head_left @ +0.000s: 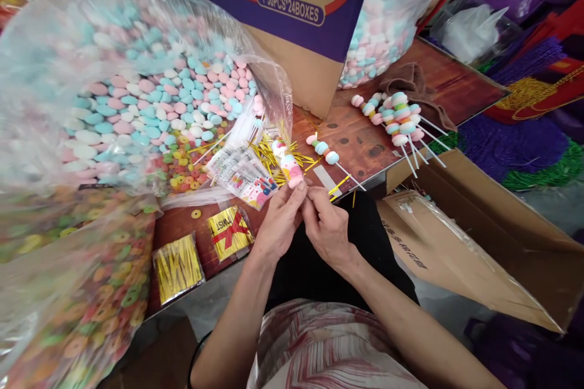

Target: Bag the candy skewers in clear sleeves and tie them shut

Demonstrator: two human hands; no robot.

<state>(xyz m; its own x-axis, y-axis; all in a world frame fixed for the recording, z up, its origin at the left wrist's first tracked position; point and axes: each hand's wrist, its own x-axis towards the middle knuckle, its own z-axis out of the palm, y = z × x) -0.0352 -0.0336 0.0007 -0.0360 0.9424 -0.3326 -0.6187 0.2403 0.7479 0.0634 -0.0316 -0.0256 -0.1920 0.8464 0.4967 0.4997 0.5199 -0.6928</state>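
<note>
Left hand: the left hand sits at centre frame, fingers curled, thumb and fingertips pinching the lower end of a wrapped candy skewer.
Right hand: the right hand is just beside the left, touching it, fingertips pinched at the same spot on the skewer's base; whether it holds a tie there cannot be told.
Wrapped candy skewer: it rises up and left from the pinched fingers, pastel candies inside a clear printed sleeve, above the table edge at centre frame.
Loose skewer: 1 unwrapped skewer with 3 candies lies on the wooden table, right of the hands.
Skewer pile: a bundle of finished candy skewers lies at upper right of the table, sticks pointing right and down, beside a brown cloth.
Gold ties: loose gold twist ties are scattered behind the hands; 2 packets of them lie at lower left of the table.
Sleeves: a stack of printed clear sleeves lies left of the hands.
Candy bags: a large clear bag of pastel candies fills the upper left; a bag of coloured ring candies fills the lower left.
Boxes: a printed carton stands at top centre; an open cardboard box sits at lower right.
</note>
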